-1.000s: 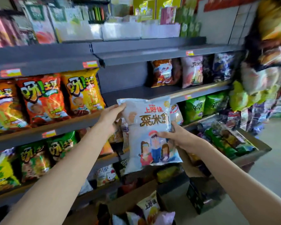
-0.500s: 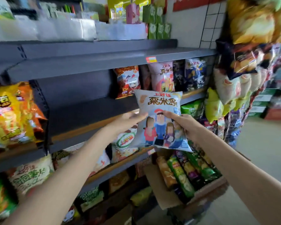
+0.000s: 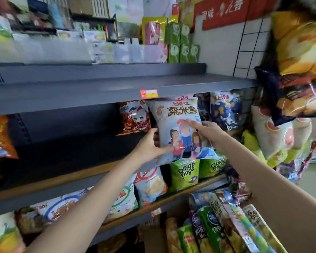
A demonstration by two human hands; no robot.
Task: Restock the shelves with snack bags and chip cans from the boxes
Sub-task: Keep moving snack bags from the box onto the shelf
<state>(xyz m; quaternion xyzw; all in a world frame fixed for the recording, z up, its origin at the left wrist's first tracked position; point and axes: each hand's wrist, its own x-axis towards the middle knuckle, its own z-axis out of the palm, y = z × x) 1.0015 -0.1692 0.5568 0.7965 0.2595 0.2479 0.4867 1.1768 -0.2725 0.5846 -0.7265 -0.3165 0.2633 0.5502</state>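
Head view: white snack bag (image 3: 179, 128) is gripped at shelf (image 3: 106, 92) mouth by left hand (image 3: 150, 147) and right hand (image 3: 206, 130); red bag (image 3: 134, 117) beside could be toppled if shoved in.

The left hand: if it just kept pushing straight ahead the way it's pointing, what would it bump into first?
Likely the red snack bag standing just beyond the left hand, next to the pale blue bag it holds. Depth is hard to judge; it might slip past into the bare shelf space.

One head-worn camera looked forward and slightly down from close in front of the grey shelves (image 3: 171, 84), both forearms reaching in from the bottom edge.
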